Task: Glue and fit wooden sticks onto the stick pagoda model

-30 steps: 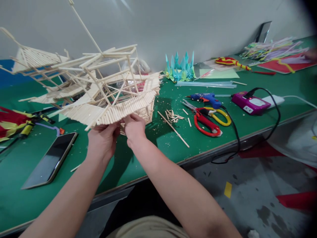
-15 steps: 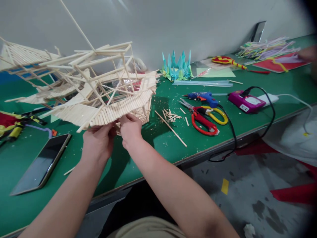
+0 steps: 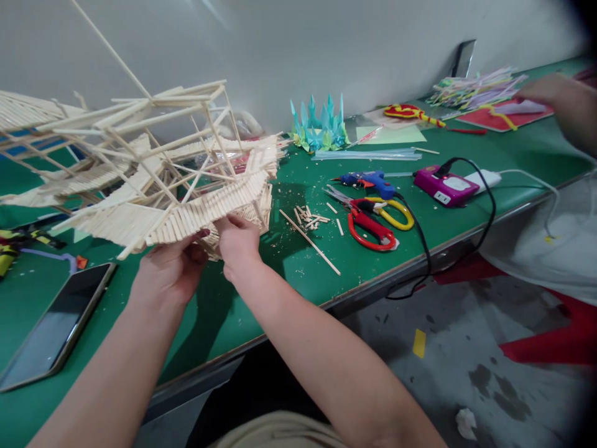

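Observation:
A model building of thin wooden sticks (image 3: 153, 168), with tiered sloping roofs, stands tilted on the green table (image 3: 289, 274). My left hand (image 3: 165, 274) grips the lower roof edge from beneath, fingers curled round it. My right hand (image 3: 237, 242) sits just to its right, fingertips pinched on the sticks under the same roof edge. A long loose stick (image 3: 308, 241) and a small pile of cut stick pieces (image 3: 311, 218) lie right of my hands.
Red scissors (image 3: 370, 229) and yellow scissors (image 3: 392, 211), a blue glue gun (image 3: 366, 181), a purple box with black cable (image 3: 441, 186), a teal paper ornament (image 3: 317, 124), a phone (image 3: 51, 330) at left. Another person's arm (image 3: 559, 99) reaches in at far right.
The view has swung right, so everything slid left in frame. My hands keep their hold on the roof edge. The other person's arm has come further into view at the right.

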{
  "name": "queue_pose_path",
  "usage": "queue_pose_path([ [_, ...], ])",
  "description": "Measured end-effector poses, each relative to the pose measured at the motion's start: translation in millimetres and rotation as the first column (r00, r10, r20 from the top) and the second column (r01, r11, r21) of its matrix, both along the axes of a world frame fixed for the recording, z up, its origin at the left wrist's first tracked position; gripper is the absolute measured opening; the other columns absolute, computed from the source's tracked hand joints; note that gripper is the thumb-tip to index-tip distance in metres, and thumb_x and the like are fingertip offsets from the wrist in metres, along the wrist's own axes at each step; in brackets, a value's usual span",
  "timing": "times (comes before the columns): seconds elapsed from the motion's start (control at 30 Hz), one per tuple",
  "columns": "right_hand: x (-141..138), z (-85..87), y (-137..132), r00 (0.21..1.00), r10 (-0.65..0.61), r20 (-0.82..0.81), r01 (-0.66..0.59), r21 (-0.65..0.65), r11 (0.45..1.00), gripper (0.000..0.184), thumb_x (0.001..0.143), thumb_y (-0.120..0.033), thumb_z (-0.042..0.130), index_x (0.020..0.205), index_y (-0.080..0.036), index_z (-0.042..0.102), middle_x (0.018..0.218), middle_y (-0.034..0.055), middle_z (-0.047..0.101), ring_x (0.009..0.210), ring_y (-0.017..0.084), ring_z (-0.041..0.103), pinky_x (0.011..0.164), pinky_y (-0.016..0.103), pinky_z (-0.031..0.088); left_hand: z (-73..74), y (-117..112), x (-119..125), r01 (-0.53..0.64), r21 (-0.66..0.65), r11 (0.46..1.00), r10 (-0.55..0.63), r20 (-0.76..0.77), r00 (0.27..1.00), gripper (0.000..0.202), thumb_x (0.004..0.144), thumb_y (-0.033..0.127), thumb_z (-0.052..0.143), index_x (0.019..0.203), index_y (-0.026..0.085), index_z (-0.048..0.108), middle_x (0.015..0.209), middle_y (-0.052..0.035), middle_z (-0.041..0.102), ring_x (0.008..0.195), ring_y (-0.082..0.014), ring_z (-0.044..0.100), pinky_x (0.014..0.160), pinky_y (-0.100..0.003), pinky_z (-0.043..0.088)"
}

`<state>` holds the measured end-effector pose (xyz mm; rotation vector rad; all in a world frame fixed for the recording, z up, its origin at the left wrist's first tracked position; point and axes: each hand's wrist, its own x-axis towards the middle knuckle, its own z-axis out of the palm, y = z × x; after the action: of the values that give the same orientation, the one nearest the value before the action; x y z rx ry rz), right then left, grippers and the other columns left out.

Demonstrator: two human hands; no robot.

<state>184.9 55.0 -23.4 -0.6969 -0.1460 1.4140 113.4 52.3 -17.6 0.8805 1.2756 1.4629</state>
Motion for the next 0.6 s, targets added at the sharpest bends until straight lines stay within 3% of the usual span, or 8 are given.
queue_pose_path([
  [0.1, 5.2, -1.6, 5.8, 0.997, -0.071, -0.009, 0.071, -0.003, 0.998, 0.034, 0.068, -0.003, 0.052, 0.04, -0.017, 0.037, 0.034, -0.012, 0.024, 0.034, 0.003, 0.019, 0.035, 0.015, 0.016, 1.3, 0.3, 1.1, -0.002, 0.002, 1.0, 0.002, 0.027, 1.0, 0.03, 0.037, 0.007, 0.068, 0.065, 0.013, 0.058, 0.057, 0.005, 0.058, 0.047, -0.0042, 0.045, 0.035, -0.012, 0.029],
  [0.23, 9.5, -2.0, 9.9, 0.992, -0.127, -0.026, 0.127, -0.014, 0.992, 0.032, 0.069, 0.0, 0.045, 0.043, -0.017, 0.037, 0.037, -0.0113, 0.029, 0.035, 0.003, 0.02, 0.037, 0.016, 0.016, 1.2, 1.7, 1.1, 0.008, 0.014, 1.0, -0.009, 0.036, 0.999, 0.029, 0.037, 0.006, 0.069, 0.063, 0.013, 0.057, 0.057, 0.0048, 0.058, 0.048, -0.005, 0.047, 0.034, -0.012, 0.03],
  [0.4, 9.3, -5.8, 11.9, 0.99, -0.138, -0.031, 0.138, 0.0, 0.99, 0.029, 0.07, -0.003, 0.046, 0.044, -0.017, 0.042, 0.039, -0.0102, 0.035, 0.036, 0.004, 0.022, 0.038, 0.017, 0.017, 1.0, 2.0, 1.2, 0.003, 0.026, 1.0, -0.004, 0.043, 0.999, 0.028, 0.039, 0.004, 0.069, 0.06, 0.014, 0.055, 0.058, 0.0046, 0.058, 0.05, -0.0047, 0.047, 0.035, -0.011, 0.03],
  [0.6, 7.6, -5.2, 12.7, 0.989, -0.144, -0.033, 0.145, 0.015, 0.989, 0.029, 0.07, -0.004, 0.046, 0.044, -0.017, 0.042, 0.038, -0.0102, 0.031, 0.036, 0.005, 0.021, 0.037, 0.017, 0.018, 5.0, -0.7, 6.6, 0.001, 0.039, 0.999, -0.003, 0.048, 0.999, 0.026, 0.039, 0.002, 0.067, 0.056, 0.014, 0.052, 0.057, 0.0052, 0.057, 0.049, -0.0044, 0.046, 0.034, -0.01, 0.029],
])
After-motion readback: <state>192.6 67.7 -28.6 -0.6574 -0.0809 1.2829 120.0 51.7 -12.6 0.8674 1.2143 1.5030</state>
